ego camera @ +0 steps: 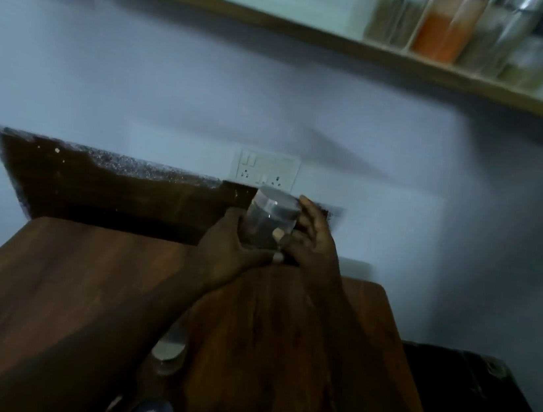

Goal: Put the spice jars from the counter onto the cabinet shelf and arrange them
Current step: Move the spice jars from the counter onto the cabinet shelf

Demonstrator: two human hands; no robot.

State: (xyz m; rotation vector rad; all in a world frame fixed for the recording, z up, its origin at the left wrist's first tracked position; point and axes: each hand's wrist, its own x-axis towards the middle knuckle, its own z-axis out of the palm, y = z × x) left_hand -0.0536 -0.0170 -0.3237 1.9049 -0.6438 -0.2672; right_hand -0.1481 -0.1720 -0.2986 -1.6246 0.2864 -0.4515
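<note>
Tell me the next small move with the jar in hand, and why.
Probably raise the jar up and to the right toward the shelf. The left hand and right hand both grip it near the far edge of the wooden counter. The other jars stand in a row at the shelf's right end, with bare shelf to their left.

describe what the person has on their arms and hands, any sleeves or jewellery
Nothing worn shows: the skin is bare up to the frame's edge, with no sleeves, gloves, watch or bands. No ring can be made out on the left hand or the right hand, though the picture is dim and blurred.
</note>
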